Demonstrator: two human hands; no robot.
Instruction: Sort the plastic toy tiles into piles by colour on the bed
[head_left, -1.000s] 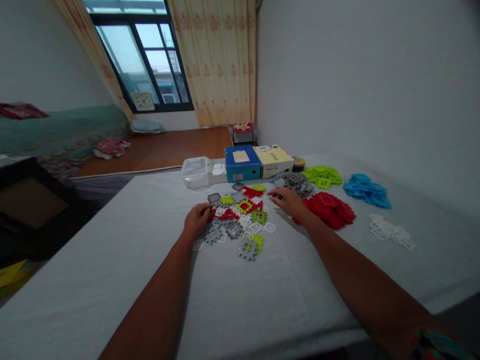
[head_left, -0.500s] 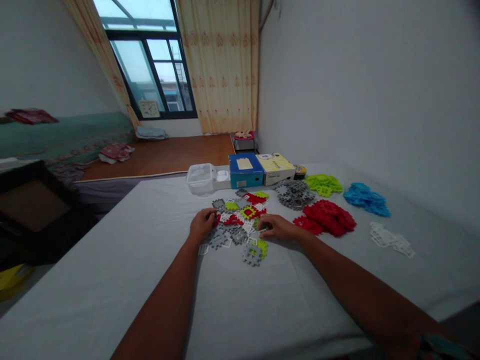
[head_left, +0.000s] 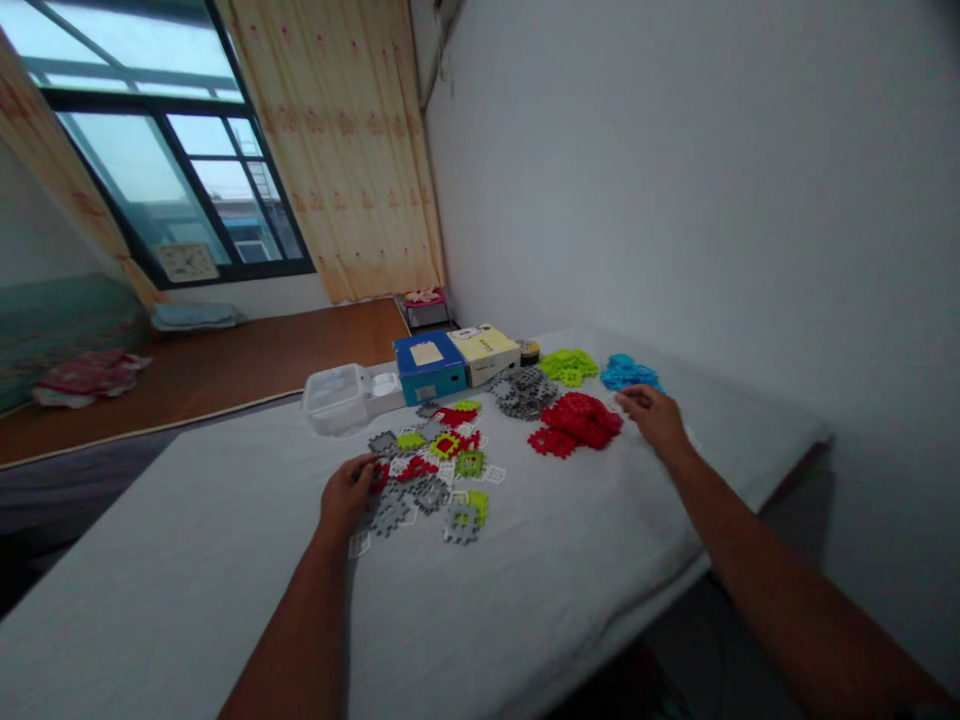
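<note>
A mixed pile of flat interlocking plastic pieces in grey, red, green and white lies on the white-covered table. My left hand rests at the pile's left edge, fingers curled round a red piece. My right hand is stretched far right, beyond the red pile and just in front of the blue pile. Its fingers are drawn together low over the cloth; what they hold, if anything, is hidden.
Sorted grey and green piles lie behind the red one. A blue box, a yellow box and a clear plastic tub line the table's far edge. The wall is close on the right.
My right hand left the mixed pile and swung right, past the red pile, to beside the blue pile. The view turned right. My left hand stayed at the pile's left edge.
</note>
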